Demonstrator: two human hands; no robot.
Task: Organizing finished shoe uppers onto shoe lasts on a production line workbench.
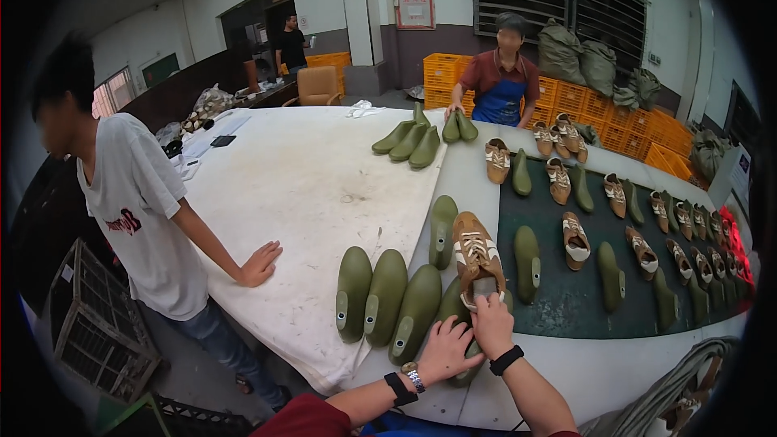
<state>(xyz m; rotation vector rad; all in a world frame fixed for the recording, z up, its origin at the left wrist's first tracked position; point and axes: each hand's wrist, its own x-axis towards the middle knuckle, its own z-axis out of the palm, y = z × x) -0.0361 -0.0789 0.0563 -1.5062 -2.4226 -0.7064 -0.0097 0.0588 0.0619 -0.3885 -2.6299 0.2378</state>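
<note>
A tan sneaker [476, 244] with white laces and stripes points away from me, its opening toward me. My right hand [492, 325] has its fingers closed on the heel end, by a grey patch in the opening. Just left of it, my left hand [443, 351] curls over a green shoe last [455, 301], whose lower part shows under the fingers. Several more green lasts [382, 295] lie side by side to the left, heels toward me. One last [443, 231] sits beyond them. My hands cover part of the sneaker's heel.
A dark green mat [566, 311] on the right carries rows of sneakers and lasts. White cloth [307, 186] covers the table's left part, where a person in a white shirt [150, 210] leans a hand. Across the table, a person in a blue apron [502, 97] touches lasts. Orange crates [445, 73] stand behind.
</note>
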